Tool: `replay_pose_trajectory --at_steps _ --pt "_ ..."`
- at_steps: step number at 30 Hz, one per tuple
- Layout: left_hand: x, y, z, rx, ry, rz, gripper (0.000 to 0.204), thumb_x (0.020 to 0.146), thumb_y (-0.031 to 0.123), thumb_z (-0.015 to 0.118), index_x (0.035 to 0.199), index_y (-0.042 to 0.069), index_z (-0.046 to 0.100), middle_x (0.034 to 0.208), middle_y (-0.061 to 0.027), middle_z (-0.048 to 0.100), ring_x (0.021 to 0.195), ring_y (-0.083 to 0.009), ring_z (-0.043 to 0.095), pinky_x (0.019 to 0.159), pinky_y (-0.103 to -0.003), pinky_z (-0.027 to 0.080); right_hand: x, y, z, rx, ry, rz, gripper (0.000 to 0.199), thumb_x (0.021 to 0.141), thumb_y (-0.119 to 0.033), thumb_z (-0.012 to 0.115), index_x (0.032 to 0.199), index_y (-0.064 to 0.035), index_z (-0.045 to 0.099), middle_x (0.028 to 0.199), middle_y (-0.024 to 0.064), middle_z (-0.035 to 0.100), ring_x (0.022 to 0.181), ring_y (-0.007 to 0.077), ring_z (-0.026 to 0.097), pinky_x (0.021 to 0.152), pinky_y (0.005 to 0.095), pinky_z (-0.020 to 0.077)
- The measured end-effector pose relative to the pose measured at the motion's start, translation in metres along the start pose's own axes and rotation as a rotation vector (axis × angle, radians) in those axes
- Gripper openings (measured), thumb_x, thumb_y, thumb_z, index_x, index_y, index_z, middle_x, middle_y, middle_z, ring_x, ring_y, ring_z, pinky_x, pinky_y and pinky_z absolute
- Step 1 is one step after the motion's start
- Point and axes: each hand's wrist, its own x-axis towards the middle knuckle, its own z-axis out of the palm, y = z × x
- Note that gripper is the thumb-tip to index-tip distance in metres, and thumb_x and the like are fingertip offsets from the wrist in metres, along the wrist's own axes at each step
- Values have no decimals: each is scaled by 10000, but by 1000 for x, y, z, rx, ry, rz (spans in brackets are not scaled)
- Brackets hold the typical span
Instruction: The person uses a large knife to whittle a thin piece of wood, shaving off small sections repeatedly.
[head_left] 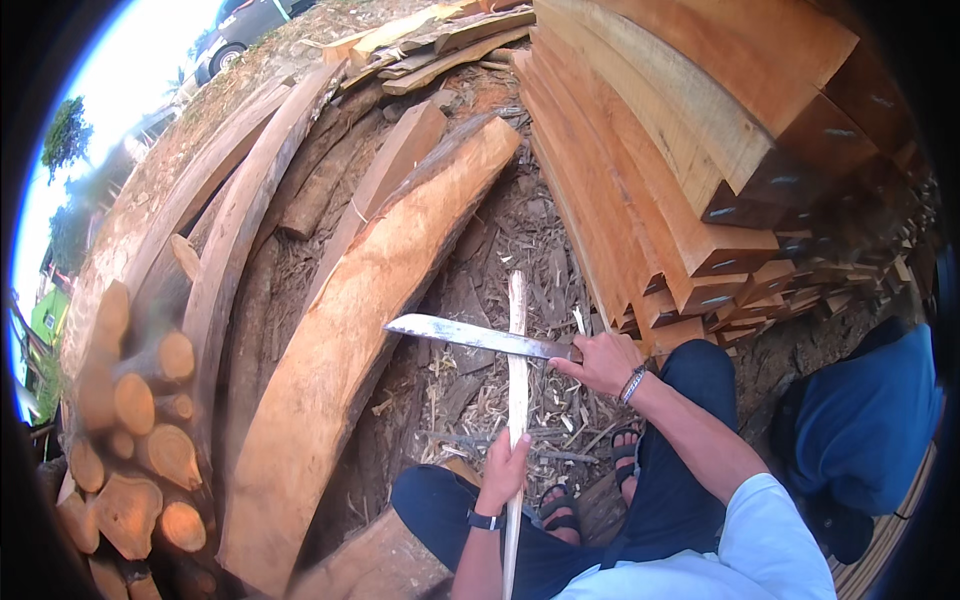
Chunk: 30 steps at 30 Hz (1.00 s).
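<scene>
Item: pale wooden stick (517, 350), long and thin, stood nearly upright between the knees. Left hand (503, 468) closed around its lower part. Right hand (603, 360) closed on the handle of 1 machete (470, 336), blade lying flat across the stick and touching it (tip pointing left). Surroundings: bark slabs (340, 340) leaning at left, stacked sawn planks (680, 170) at right, cut logs (140, 440) far left, wood chips on the ground.
</scene>
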Motion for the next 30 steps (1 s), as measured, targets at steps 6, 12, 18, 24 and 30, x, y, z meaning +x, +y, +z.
replay_pose_trajectory --at_steps 6,12,18,24,30 --pt "1 11 -4 -9 7 10 256 1023 280 533 964 33 507 575 -5 493 412 -105 510 381 -280 416 15 -2 1 33 59 5 714 898 -721 454 858 -49 693 698 197 683 704 365 700 651 492 548" --pt "-1 8 -5 -79 27 -36 258 1022 273 539 912 43 495 568 -3 496 414 -107 512 389 -285 410 5 -5 7 -18 19 -75 677 891 -701 496 808 -55 680 682 191 676 685 363 694 631 486 541" --pt "-5 11 0 9 6 -24 261 1025 274 533 915 41 492 567 -8 489 421 -116 522 400 -284 411 14 3 9 38 74 24 689 884 -709 499 810 -50 687 689 198 677 696 365 693 630 480 538" --pt "-8 0 -5 -32 15 -8 279 1024 284 532 901 39 482 577 -8 496 430 -114 521 389 -288 422 5 0 4 -15 44 -43 701 889 -697 499 796 -27 685 678 213 667 680 381 686 638 491 536" --pt "-7 15 -3 3 14 11 259 1022 271 535 916 38 491 585 -5 488 428 -104 503 390 -275 416 7 -2 4 42 3 -2 729 889 -731 459 837 -44 697 712 214 682 729 376 701 671 490 548"
